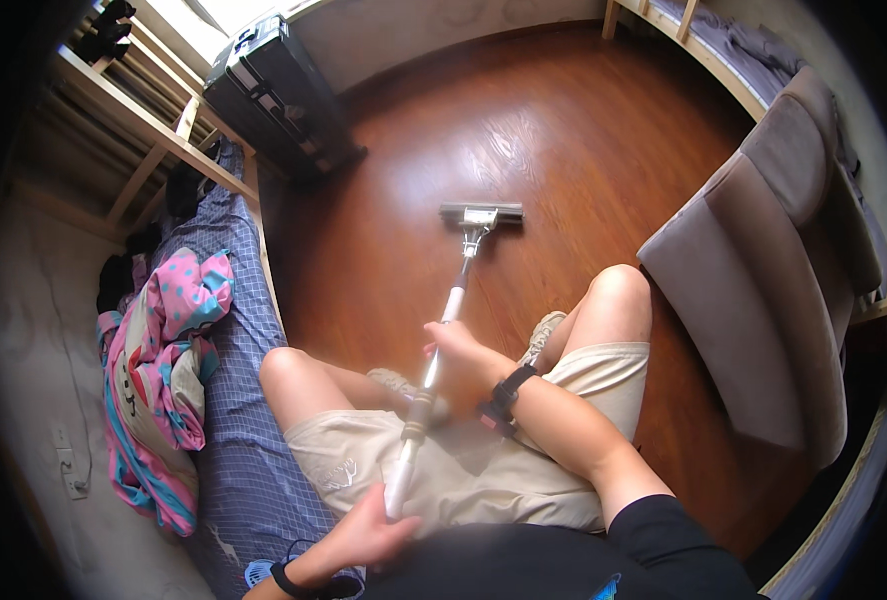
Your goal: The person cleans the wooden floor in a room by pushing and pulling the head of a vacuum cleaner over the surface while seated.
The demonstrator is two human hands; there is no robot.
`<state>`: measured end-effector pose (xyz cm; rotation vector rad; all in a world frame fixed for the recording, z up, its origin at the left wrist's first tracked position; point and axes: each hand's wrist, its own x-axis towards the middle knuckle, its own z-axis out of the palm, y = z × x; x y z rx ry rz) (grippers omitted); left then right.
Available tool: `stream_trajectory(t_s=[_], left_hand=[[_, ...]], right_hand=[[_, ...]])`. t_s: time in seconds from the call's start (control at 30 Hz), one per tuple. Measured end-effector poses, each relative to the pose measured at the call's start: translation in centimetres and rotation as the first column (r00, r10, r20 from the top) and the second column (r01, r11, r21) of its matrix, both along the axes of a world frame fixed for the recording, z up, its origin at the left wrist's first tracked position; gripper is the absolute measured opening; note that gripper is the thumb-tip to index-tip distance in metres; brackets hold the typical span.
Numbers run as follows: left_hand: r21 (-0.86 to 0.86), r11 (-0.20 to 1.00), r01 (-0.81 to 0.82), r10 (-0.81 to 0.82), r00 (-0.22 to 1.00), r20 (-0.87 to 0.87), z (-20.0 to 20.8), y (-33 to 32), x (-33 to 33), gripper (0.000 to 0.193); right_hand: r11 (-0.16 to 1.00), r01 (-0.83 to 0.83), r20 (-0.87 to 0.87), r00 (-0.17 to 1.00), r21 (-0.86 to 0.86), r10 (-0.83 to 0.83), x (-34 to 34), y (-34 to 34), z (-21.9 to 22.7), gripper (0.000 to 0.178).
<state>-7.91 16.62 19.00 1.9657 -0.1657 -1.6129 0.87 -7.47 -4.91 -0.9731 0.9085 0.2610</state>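
Observation:
A mop (404, 470) with a white and grey pole slants from my lap out to the floor. Its wide, dark roller-type head (503, 214) rests on the reddish-brown wooden floor (383, 250) ahead of me. Near the upper end of the pole, my left hand (373, 528) is closed around it, close to my body. Farther down, my right hand (455, 352) wraps the pole between my knees, a dark band on that wrist. Both hands are slightly blurred, and some fingers are hidden behind the pole.
On the left, a lower bunk with blue checked bedding (248, 440) holds a pink and blue patterned bundle (168, 365). A dark suitcase (278, 100) stands at the back left. A folded grey-brown cushioned seat (733, 290) is at the right, beside another bed frame (723, 70).

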Motion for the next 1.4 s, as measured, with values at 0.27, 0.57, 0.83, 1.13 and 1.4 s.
stream_trajectory(t_s=[0.27, 0.57, 0.83, 1.13, 1.4], left_hand=[[-0.097, 0.995, -0.002, 0.017, 0.988, 0.151, -7.4, -1.4, 1.5, 0.031], [-0.162, 0.987, 0.002, 0.026, 0.985, 0.169, -9.9, -13.2, 8.2, 0.016], [-0.192, 0.981, 0.032, 0.024, 0.959, 0.282, -13.7, -25.2, 14.0, 0.031], [-0.23, 0.973, 0.011, 0.048, 0.967, 0.249, -13.5, -21.8, 12.5, 0.026], [-0.082, 0.991, 0.104, -0.091, 0.985, 0.149, -2.9, -9.2, 5.8, 0.034]], right_hand=[[0.964, -0.062, -0.105, 0.994, -0.258, 0.036, 0.8, -2.0, 2.6, 0.029], [0.946, 0.157, 0.049, 0.988, -0.282, -0.149, 0.2, -4.2, 4.5, 0.041], [0.924, 0.322, 0.151, 0.944, -0.206, -0.295, -0.2, -8.6, 6.8, 0.04], [0.936, 0.259, 0.134, 0.963, -0.237, -0.232, 2.0, -9.8, 2.4, 0.027], [0.97, 0.242, 0.081, 0.968, -0.033, -0.238, 2.1, -6.5, 2.6, 0.039]])
